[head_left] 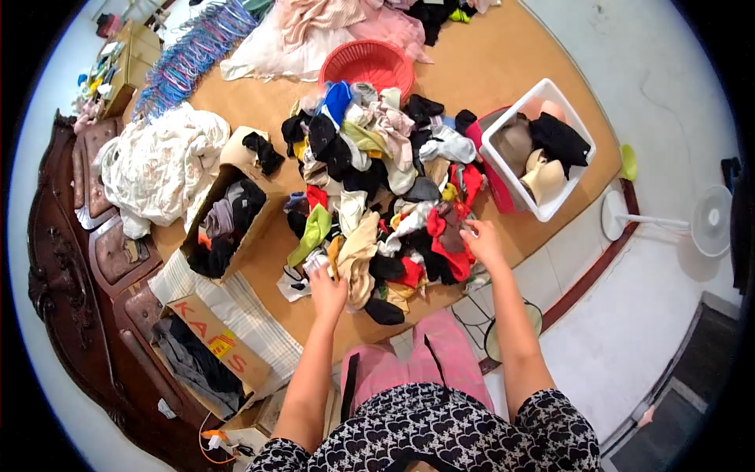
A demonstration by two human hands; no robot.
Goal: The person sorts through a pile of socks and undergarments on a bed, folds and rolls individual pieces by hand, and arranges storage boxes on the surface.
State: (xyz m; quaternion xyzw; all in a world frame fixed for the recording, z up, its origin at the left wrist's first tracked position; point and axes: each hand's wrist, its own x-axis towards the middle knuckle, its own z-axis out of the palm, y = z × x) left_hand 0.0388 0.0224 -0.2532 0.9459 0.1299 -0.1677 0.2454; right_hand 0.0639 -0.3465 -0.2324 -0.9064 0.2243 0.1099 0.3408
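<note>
A large heap of mixed socks lies in front of me. At its near left edge is my left hand, its fingers closed on a small white sock. A mustard-yellow sock and a long beige sock lie right beside it. On the heap's right side, my right hand has its fingertips pinched at a brown sock lying over a red sock. A lime-green sock sits above my left hand.
Beyond the heap stands a red plastic basket. A white bin of bras is at right. Left are a cardboard box of dark clothing, a bundled white cloth and many hangers. A lettered carton sits lower left.
</note>
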